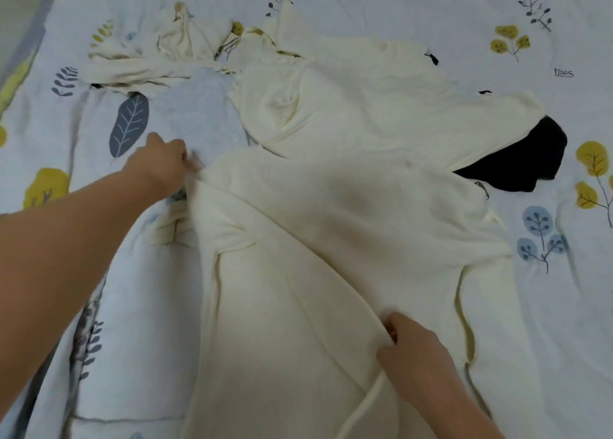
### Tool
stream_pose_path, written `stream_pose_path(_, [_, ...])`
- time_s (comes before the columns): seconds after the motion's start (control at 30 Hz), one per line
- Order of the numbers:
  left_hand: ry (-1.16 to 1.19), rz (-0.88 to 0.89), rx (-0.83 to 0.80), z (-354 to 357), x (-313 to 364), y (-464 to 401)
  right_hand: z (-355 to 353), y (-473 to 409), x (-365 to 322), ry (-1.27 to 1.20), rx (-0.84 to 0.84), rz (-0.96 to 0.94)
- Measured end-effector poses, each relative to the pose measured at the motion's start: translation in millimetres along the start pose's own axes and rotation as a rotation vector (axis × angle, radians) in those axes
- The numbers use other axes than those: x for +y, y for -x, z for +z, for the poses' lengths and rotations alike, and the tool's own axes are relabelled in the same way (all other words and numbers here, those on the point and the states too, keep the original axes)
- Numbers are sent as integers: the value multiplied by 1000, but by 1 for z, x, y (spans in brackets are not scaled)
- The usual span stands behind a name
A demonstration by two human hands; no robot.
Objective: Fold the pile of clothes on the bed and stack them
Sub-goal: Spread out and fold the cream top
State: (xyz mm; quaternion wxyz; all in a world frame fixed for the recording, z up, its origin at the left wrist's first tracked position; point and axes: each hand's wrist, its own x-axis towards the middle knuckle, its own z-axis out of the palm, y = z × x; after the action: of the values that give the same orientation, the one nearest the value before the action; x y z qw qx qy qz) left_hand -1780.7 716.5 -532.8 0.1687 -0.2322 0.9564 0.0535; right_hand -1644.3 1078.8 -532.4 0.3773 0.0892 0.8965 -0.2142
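A cream ribbed garment [331,239] lay spread over the bed [564,306], whose white sheet was printed with yellow trees and grey-blue leaves. The left hand [159,163] reached out to the garment's upper left corner, and its grip was closed on a pinch of the cream fabric there, drawing the edge taut. The right hand [414,349] sat lower, near the garment's middle, its fingers curled around a raised fold of the same cloth. Beyond the garment, another cream piece [381,107] lay rumpled and overlapping it, and a third cream piece [185,44] was bunched at the far left. A light grey garment [199,113] lay between them, just past the left hand. A black garment [524,160] showed from under the cream pieces on the right.
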Motion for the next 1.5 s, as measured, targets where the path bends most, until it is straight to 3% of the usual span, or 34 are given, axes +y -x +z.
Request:
stream_pose_path(0.13, [354, -179, -151, 20, 16, 14, 3, 2, 6, 39, -24, 10])
stream_pose_path(0.27, [357, -60, -113, 37, 16, 28, 0, 3, 6, -12, -163, -23])
stream_pose_path(0.37, [484, 23, -90, 33, 5, 26, -14, 2, 7, -197, -406, -169])
stream_pose_path(0.43, [572, 19, -182, 25, -6, 20, -29, 2, 9, -481, -614, -120])
stream_pose_path(0.47, [567, 11, -226, 21, -10, 17, -31, 1, 13, -509, -624, -88])
stream_pose_path(0.53, [336, -20, -225, 19, -15, 11, -24, -6, 25, -356, -462, -31])
stream_pose_path(0.6, [3, -9, 11, 17, -8, 17, -16, -9, 33, 20, -220, -41])
stream_pose_path(0.67, [10, 145, 280, 19, 11, 35, -7, -9, 37, 91, -106, -47])
stream_pose_path(0.73, [56, 363, 390, 25, 29, 61, -1, -7, 42, -39, -58, -59])
stream_pose_path(0.83, [-62, 631, 324, 45, 34, 98, 4, -3, 48, -216, 59, -74])
stream_pose_path(0.97, [-253, 614, 138, 62, 19, 111, 2, -1, 47, -575, 53, 10])
stream_pose_path(1.07, [-216, 616, 264, 64, 15, 104, -5, 4, 42, -1030, -67, 105])
stream_pose_path(1.13, [-174, 672, 368, 58, 8, 101, -11, 6, 47, -1144, -111, 129])
stream_pose_path(1.23, [-168, 731, 438, 46, -21, 100, -15, 8, 60, -927, -32, 117])
stream_pose_path(1.33, [-367, 832, 238, 43, -45, 108, -8, 14, 62, -279, 13, -11])
stream_pose_path(1.43, [-358, 738, 94, 41, -37, 115, 2, 22, 55, -20, 57, -17])
stream_pose_path(1.5, [-238, 696, 154, 41, -19, 121, 4, 28, 47, 142, 181, -8])
